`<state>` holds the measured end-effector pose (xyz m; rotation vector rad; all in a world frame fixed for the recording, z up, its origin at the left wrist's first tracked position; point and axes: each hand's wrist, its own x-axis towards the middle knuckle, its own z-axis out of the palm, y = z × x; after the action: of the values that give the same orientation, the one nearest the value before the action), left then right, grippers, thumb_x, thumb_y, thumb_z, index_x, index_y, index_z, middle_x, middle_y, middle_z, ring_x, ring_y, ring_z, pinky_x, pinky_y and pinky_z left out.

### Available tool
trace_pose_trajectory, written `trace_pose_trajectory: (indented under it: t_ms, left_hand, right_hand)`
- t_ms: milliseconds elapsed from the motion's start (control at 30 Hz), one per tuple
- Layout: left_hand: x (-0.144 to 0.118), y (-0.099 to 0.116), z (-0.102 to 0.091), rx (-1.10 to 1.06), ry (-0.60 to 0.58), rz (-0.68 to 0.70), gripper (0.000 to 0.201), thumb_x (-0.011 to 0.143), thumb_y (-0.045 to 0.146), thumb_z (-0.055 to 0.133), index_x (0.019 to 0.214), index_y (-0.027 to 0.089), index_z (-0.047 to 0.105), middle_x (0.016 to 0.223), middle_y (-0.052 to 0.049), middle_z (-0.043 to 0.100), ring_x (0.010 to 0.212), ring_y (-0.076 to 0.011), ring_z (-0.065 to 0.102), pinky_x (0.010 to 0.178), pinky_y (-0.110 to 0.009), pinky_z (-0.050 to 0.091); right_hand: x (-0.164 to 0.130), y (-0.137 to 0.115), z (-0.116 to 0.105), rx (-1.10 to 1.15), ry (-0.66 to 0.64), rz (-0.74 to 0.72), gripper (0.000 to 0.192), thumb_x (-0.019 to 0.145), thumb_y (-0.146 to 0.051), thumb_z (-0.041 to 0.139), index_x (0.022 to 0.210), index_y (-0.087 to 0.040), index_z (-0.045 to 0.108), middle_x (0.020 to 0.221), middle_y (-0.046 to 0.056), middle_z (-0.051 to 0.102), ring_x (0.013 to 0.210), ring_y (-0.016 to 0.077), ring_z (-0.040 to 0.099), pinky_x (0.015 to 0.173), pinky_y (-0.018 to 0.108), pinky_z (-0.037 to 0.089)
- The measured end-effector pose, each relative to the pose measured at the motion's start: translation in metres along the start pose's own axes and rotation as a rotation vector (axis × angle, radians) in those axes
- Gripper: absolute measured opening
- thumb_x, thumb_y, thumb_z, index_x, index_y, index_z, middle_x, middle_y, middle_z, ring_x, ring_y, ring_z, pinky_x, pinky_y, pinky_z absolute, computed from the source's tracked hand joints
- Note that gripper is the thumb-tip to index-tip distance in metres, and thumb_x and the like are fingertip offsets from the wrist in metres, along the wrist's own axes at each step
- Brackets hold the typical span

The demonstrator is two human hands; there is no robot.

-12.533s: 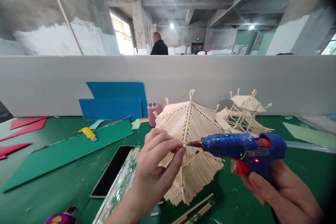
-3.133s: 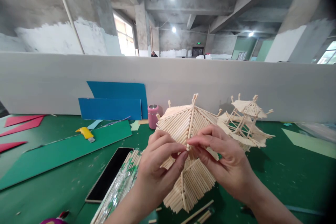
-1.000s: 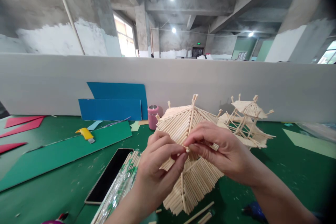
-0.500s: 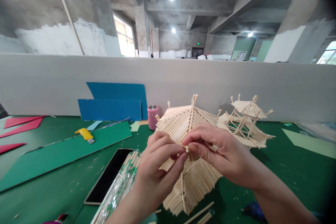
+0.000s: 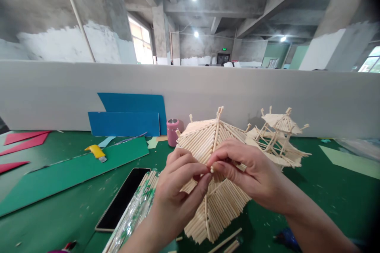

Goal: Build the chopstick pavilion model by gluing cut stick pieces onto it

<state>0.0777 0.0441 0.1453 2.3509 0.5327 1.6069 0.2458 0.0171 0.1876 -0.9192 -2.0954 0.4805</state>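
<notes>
While both hands meet over the stick roof (image 5: 213, 189), the left hand (image 5: 178, 189) and the right hand (image 5: 252, 174) are closed in a pinch on one small stick end (image 5: 211, 170) at the ridge of the roof, finger and thumb pressed together from both sides, probably to keep the piece in its place on the slope. The stick roof stands on the green bench (image 5: 59, 213) near its front edge, leaning a little toward the person, so the ridge is easy to reach. Just left of it lie a wrapped bundle of sticks (image 5: 135, 209) and a dark phone (image 5: 123, 199). Behind, toward the back edge, stand a pink can (image 5: 173, 131), blue sheets (image 5: 127, 115) against the white wall, and a smaller stick pavilion (image 5: 277, 136).
</notes>
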Motion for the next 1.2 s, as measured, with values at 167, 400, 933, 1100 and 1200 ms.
trace_pose_trajectory:
  t_ms: [167, 400, 933, 1100, 1200]
  left_hand:
    - [0.0025, -0.0005, 0.0011, 0.008, 0.002, -0.009, 0.016, 0.069, 0.002, 0.059, 0.076, 0.016, 0.057, 0.065, -0.002, 0.056, 0.065, -0.0143, 0.044, 0.06, -0.033, 0.039]
    - [0.0024, 0.0015, -0.0019, 0.017, -0.001, -0.004, 0.019, 0.07, 0.003, 0.058, 0.079, 0.019, 0.057, 0.065, -0.001, 0.056, 0.065, -0.0146, 0.045, 0.06, -0.033, 0.04]
    - [0.0027, 0.0017, -0.0011, 0.021, -0.001, -0.001, 0.021, 0.07, 0.003, 0.059, 0.082, 0.02, 0.059, 0.066, -0.001, 0.057, 0.066, -0.0149, 0.047, 0.06, -0.032, 0.041]
    - [0.0038, 0.0033, -0.0018, 0.028, -0.008, -0.009, 0.019, 0.071, 0.004, 0.058, 0.08, 0.02, 0.059, 0.065, -0.001, 0.057, 0.065, -0.0149, 0.046, 0.06, -0.033, 0.041]
    - [0.004, 0.003, -0.0018, 0.024, -0.003, -0.005, 0.017, 0.071, 0.004, 0.058, 0.079, 0.019, 0.059, 0.064, -0.001, 0.057, 0.064, -0.0146, 0.046, 0.06, -0.033, 0.041]
  right_hand:
    - [0.0004, 0.001, 0.0003, 0.002, -0.003, 0.003, 0.01, 0.085, -0.017, 0.05, 0.084, -0.019, 0.06, 0.075, -0.003, 0.057, 0.073, 0.009, 0.051, 0.067, 0.023, 0.04]
    - [-0.0004, -0.0005, 0.0005, 0.014, -0.003, 0.013, 0.011, 0.085, -0.018, 0.05, 0.083, -0.019, 0.061, 0.075, -0.002, 0.058, 0.073, 0.0101, 0.052, 0.067, 0.024, 0.041]
    - [-0.0041, 0.0004, 0.0032, 0.036, 0.151, 0.025, 0.013, 0.082, -0.02, 0.055, 0.091, -0.022, 0.062, 0.083, -0.002, 0.061, 0.075, 0.009, 0.054, 0.063, 0.022, 0.042]
    - [-0.0026, -0.0011, 0.0031, 0.039, 0.097, 0.026, 0.013, 0.079, -0.017, 0.057, 0.089, -0.022, 0.063, 0.08, -0.002, 0.061, 0.073, 0.0105, 0.052, 0.062, 0.023, 0.041]
    - [-0.0023, -0.0005, 0.0028, 0.042, 0.064, 0.028, 0.016, 0.079, -0.014, 0.056, 0.089, -0.024, 0.064, 0.078, -0.002, 0.06, 0.075, 0.0117, 0.053, 0.066, 0.025, 0.042]
